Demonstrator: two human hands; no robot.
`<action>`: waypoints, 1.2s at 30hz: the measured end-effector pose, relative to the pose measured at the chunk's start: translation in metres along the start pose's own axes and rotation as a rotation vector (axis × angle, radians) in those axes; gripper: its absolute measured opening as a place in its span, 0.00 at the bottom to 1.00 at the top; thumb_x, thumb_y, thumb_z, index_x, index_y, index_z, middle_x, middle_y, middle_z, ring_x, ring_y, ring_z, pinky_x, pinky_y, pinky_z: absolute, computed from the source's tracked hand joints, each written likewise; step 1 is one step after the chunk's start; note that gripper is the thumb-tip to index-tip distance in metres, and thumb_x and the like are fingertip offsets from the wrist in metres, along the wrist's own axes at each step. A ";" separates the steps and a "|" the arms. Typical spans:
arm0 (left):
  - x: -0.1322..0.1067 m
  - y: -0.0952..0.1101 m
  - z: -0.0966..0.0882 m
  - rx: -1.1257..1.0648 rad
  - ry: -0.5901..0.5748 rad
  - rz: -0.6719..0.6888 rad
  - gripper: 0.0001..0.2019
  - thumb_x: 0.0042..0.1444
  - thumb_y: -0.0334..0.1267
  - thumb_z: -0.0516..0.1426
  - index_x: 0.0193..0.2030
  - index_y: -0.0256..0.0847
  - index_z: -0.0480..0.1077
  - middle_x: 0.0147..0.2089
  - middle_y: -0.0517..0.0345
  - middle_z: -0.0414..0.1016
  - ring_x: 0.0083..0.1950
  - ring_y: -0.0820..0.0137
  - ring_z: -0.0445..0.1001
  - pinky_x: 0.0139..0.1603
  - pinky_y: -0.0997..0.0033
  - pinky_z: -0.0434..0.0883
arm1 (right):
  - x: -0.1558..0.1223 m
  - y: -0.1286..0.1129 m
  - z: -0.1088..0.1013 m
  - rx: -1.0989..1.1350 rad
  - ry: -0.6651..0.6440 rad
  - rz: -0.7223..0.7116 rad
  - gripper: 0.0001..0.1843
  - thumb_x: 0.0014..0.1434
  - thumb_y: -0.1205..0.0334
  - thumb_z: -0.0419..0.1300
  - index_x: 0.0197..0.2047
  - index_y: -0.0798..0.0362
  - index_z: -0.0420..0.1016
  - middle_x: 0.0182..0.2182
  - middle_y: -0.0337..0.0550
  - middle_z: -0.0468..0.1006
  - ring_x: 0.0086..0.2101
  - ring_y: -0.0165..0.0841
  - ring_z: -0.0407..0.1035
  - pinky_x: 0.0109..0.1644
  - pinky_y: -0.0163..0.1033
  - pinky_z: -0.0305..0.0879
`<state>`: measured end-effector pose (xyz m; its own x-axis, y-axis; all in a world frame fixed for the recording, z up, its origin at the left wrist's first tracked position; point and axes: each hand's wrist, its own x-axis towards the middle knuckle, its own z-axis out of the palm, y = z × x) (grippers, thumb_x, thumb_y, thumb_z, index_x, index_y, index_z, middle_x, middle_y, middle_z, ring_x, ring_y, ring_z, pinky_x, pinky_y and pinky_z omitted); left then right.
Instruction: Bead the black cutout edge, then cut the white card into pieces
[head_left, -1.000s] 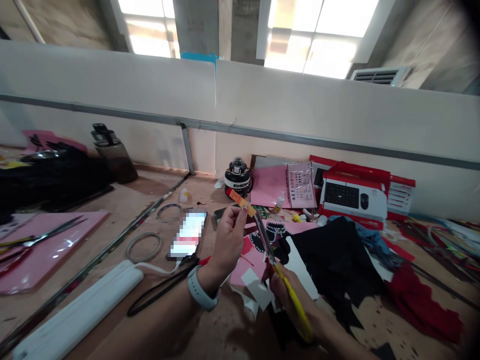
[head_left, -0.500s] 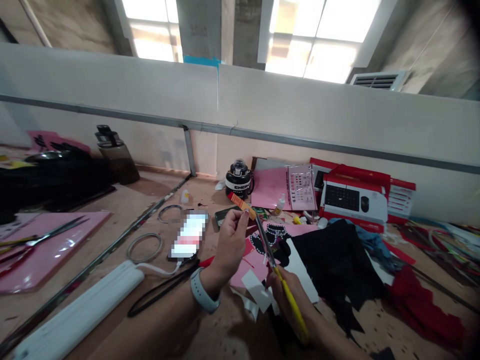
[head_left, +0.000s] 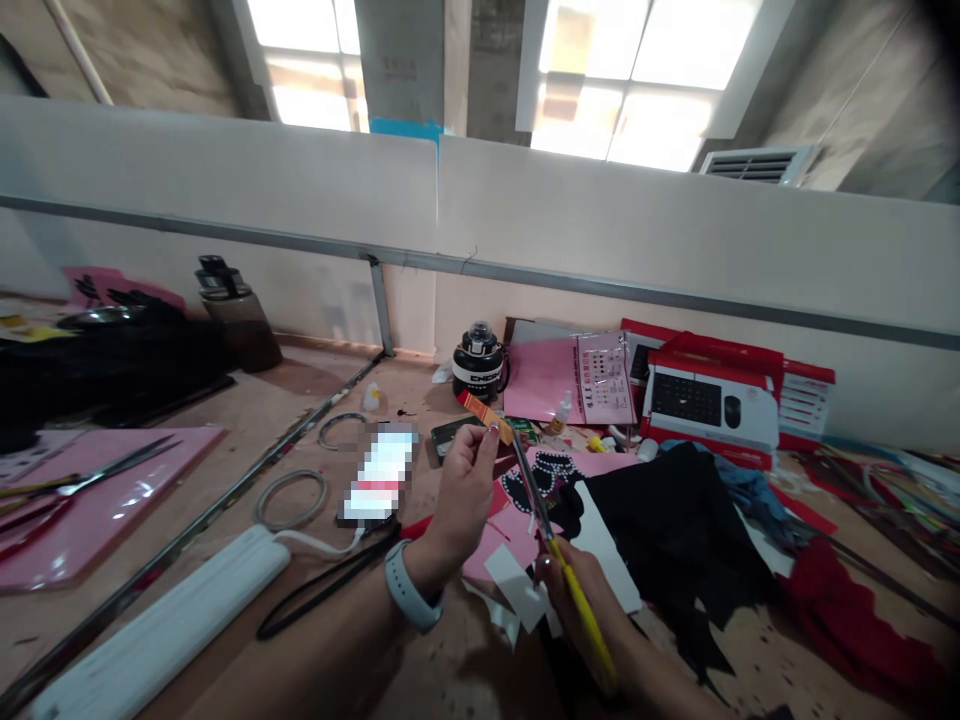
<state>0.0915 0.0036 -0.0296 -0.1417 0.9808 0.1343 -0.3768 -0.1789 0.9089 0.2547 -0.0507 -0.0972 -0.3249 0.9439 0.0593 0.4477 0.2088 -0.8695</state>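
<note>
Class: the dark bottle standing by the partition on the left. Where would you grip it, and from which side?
Probably round the body of the dark bottle, below its lid, coming from the front right: it stands upright, a black bag crowds its left and the partition stands behind.

Scissors (head_left: 534,497) in right hand (head_left: 577,600): bare metal blades, glossy yellow plastic handles. Orange strip (head_left: 484,410) in left hand (head_left: 461,490): thin paper or card, matt. Black cloth (head_left: 675,520): matt, felt-like, rough-cut edges. Pink sheet (head_left: 97,500): glossy, catches the light. Power strip (head_left: 165,620): smooth white plastic. Ring (head_left: 291,497): dull metal. Tabletop (head_left: 247,400): worn, scuffed, matt. Watch band (head_left: 409,595): smooth, white, rubbery.
</note>
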 end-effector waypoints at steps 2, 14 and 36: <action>0.000 -0.001 0.000 -0.017 -0.006 0.001 0.12 0.59 0.47 0.58 0.37 0.41 0.65 0.37 0.59 0.72 0.38 0.72 0.73 0.47 0.66 0.72 | 0.000 0.000 0.001 0.009 -0.008 -0.013 0.28 0.64 0.36 0.41 0.30 0.51 0.61 0.23 0.38 0.67 0.24 0.31 0.59 0.28 0.36 0.52; 0.000 -0.005 0.002 -0.141 -0.013 0.001 0.11 0.59 0.45 0.59 0.36 0.40 0.65 0.36 0.59 0.73 0.39 0.70 0.75 0.49 0.63 0.71 | -0.001 0.006 0.009 0.037 0.054 -0.035 0.28 0.63 0.35 0.43 0.28 0.51 0.60 0.21 0.37 0.65 0.22 0.29 0.56 0.26 0.35 0.51; -0.015 -0.024 0.004 0.347 -0.603 0.310 0.04 0.63 0.35 0.54 0.42 0.45 0.70 0.59 0.52 0.68 0.64 0.61 0.63 0.63 0.60 0.60 | 0.013 -0.035 -0.041 1.602 -0.429 0.239 0.11 0.59 0.57 0.60 0.31 0.56 0.71 0.09 0.23 0.58 0.08 0.18 0.38 0.13 0.24 0.48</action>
<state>0.1065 -0.0068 -0.0522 0.3677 0.7804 0.5058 -0.0773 -0.5164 0.8529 0.2686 -0.0349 -0.0454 -0.6892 0.7238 -0.0338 -0.6387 -0.6289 -0.4433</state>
